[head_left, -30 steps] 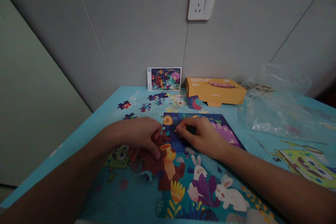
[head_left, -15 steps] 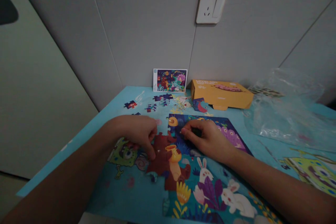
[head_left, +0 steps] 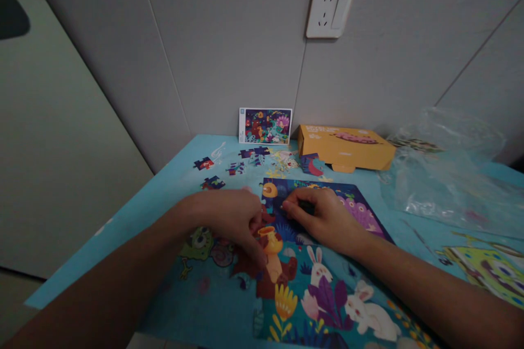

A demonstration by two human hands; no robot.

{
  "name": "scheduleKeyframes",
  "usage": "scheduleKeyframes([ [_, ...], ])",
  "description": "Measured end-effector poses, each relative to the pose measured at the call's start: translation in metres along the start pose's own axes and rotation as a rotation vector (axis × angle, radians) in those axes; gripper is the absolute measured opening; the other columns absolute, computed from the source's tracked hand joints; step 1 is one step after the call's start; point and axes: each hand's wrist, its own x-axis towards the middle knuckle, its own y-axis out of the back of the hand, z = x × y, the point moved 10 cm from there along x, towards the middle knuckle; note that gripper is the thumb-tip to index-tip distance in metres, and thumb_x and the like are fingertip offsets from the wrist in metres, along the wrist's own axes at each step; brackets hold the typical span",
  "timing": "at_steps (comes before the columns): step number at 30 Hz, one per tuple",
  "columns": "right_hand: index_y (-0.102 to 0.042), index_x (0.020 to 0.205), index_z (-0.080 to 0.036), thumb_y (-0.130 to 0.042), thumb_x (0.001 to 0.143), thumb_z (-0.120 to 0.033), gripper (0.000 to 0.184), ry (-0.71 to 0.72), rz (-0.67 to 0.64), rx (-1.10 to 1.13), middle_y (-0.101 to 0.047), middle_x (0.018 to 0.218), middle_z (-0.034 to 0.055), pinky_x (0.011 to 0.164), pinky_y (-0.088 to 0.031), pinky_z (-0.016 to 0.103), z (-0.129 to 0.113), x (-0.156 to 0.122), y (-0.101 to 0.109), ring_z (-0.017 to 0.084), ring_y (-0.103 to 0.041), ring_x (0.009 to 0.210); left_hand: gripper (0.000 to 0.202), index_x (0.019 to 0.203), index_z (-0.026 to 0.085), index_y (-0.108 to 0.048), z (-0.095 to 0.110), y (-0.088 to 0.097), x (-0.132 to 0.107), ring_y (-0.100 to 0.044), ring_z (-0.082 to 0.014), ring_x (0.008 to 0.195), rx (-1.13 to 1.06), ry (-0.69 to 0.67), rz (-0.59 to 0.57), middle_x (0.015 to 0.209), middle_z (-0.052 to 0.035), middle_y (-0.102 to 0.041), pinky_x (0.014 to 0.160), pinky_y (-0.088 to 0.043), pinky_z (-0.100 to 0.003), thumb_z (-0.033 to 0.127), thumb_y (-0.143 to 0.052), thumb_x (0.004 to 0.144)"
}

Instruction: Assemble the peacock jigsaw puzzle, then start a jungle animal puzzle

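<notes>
A partly assembled jigsaw puzzle (head_left: 327, 289) with rabbits, flowers and a brown bear lies on the blue cartoon tablecloth (head_left: 164, 196). My left hand (head_left: 231, 218) rests with curled fingers on the brown bear section (head_left: 268, 267) at the puzzle's left edge, pressing on it. My right hand (head_left: 323, 218) lies on the dark blue upper part of the puzzle, fingers bent and pressed down on the pieces. Several loose puzzle pieces (head_left: 254, 161) are scattered beyond the hands, toward the wall.
A reference picture card (head_left: 265, 125) leans against the grey wall. An orange puzzle box (head_left: 346, 147) lies to its right. A crumpled clear plastic bag (head_left: 446, 174) sits at the right. A wall socket (head_left: 331, 8) is above. The table's left edge drops off beside a pale cabinet.
My left hand slid right and slightly nearer over the brown bear section, closing toward the main puzzle. My right hand stayed in place. The camera view shifted between the first two frames.
</notes>
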Motion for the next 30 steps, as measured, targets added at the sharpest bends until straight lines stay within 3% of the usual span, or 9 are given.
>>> scheduleKeyframes([
  [3,-0.065,0.071,-0.017,-0.05,0.09,-0.03,0.027,0.005,-0.001,-0.001,-0.06,0.061,-0.0015,0.055,-0.034,0.025,0.0,0.0,0.0,0.012,-0.052,0.055,0.049,0.046,0.019,-0.051,-0.008,-0.009,0.001,-0.04,-0.0105,0.037,0.021,0.096,-0.054,0.039,0.0028,-0.048,0.041,-0.025,-0.026,0.063,-0.069,0.06],
  [6,-0.064,0.07,-0.017,-0.05,0.09,-0.031,0.028,0.008,-0.01,-0.009,-0.058,0.059,-0.0018,0.054,-0.033,0.025,0.0,0.001,-0.001,0.011,-0.05,0.054,0.048,0.046,0.019,-0.052,-0.016,-0.006,-0.001,-0.042,-0.0114,0.038,0.056,0.148,-0.042,0.039,0.0024,-0.049,0.042,-0.027,-0.026,0.062,-0.07,0.059],
  [12,-0.065,0.072,-0.017,-0.048,0.09,-0.034,0.03,0.007,-0.008,-0.03,-0.058,0.06,-0.0006,0.055,-0.032,0.026,-0.001,0.002,-0.001,0.013,-0.051,0.056,0.047,0.049,0.019,-0.055,-0.014,0.0,-0.003,-0.041,-0.0119,0.037,0.106,0.116,-0.015,0.041,0.002,-0.05,0.041,-0.027,-0.026,0.062,-0.072,0.057],
  [21,-0.063,0.069,-0.017,-0.049,0.09,-0.033,0.03,0.007,-0.016,-0.036,-0.056,0.059,-0.0017,0.054,-0.031,0.026,0.001,0.001,-0.003,0.012,-0.049,0.055,0.04,0.049,0.018,-0.059,-0.017,-0.004,-0.006,-0.045,-0.0126,0.039,0.078,0.129,-0.072,0.044,0.0009,-0.054,0.042,-0.03,-0.026,0.054,-0.07,0.064],
  [24,-0.064,0.071,-0.017,-0.05,0.09,-0.032,0.028,-0.001,-0.012,-0.026,-0.057,0.06,-0.0022,0.054,-0.032,0.025,0.001,0.001,-0.003,0.011,-0.05,0.055,0.039,0.06,0.019,-0.065,-0.012,0.008,-0.011,-0.051,-0.0145,0.048,0.151,0.1,0.046,0.055,0.0001,-0.062,0.046,-0.031,-0.026,0.057,-0.074,0.057],
  [27,-0.065,0.072,-0.017,-0.051,0.089,-0.031,0.026,-0.004,-0.016,-0.008,-0.059,0.061,-0.0026,0.054,-0.033,0.024,0.002,0.001,-0.003,0.011,-0.051,0.055,0.051,0.079,0.022,-0.07,-0.008,0.016,-0.018,-0.058,-0.0179,0.061,0.206,0.105,0.156,0.07,-0.0006,-0.068,0.049,-0.033,-0.025,0.057,-0.081,0.044],
  [30,-0.064,0.071,-0.017,-0.051,0.089,-0.03,0.026,-0.002,-0.016,-0.005,-0.058,0.059,-0.003,0.053,-0.033,0.024,0.001,0.001,-0.002,0.01,-0.05,0.054,0.042,0.083,0.024,-0.071,-0.009,-0.004,-0.018,-0.06,-0.0174,0.06,0.149,0.122,0.017,0.067,0.0008,-0.069,0.05,-0.034,-0.024,0.047,-0.082,0.05],
])
